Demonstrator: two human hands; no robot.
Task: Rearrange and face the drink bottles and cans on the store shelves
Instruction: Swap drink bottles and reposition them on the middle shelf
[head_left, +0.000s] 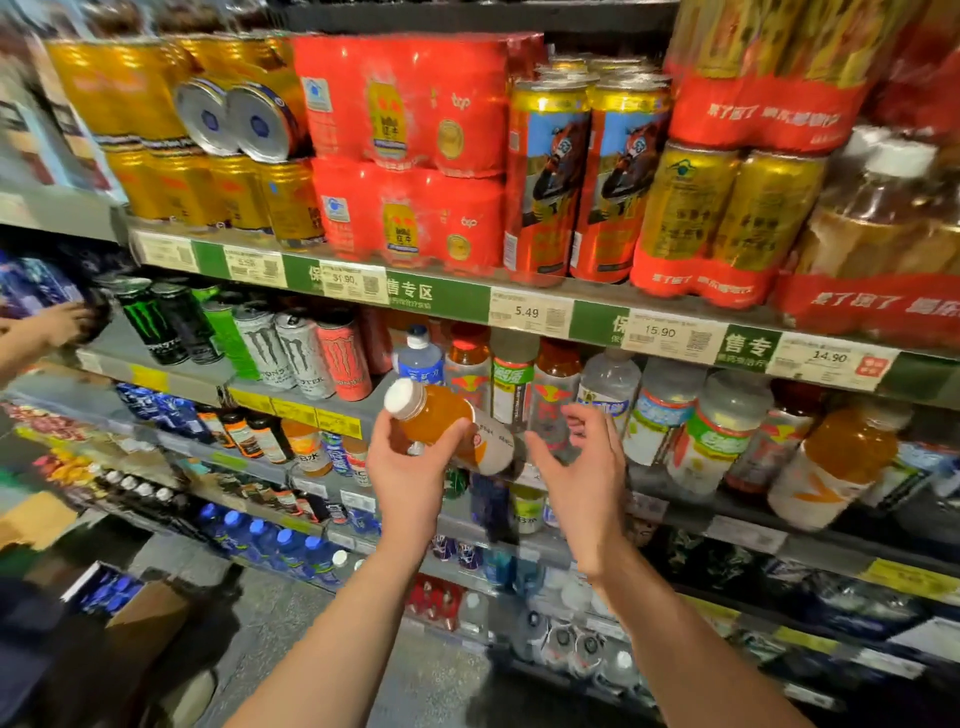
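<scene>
My left hand (410, 467) grips an orange drink bottle (441, 423) with a white cap, tilted so the cap points up and to the left, in front of the middle shelf. Just to the right of the bottle's base my right hand (582, 467) hovers with fingers spread, holding nothing. Behind them a row of bottles (608, 395) stands on the middle shelf, orange, clear and green-labelled. Energy drink cans (291, 348) in black, white and red stand to the left on the same level.
The top shelf (530, 306) carries gold cans, red shrink-wrapped packs (405, 145) and tall orange cans, with price tags along its edge. Lower shelves hold small bottles and blue-capped water. Another person's hand (57, 325) reaches in at far left. A cardboard box (135, 608) sits on the floor.
</scene>
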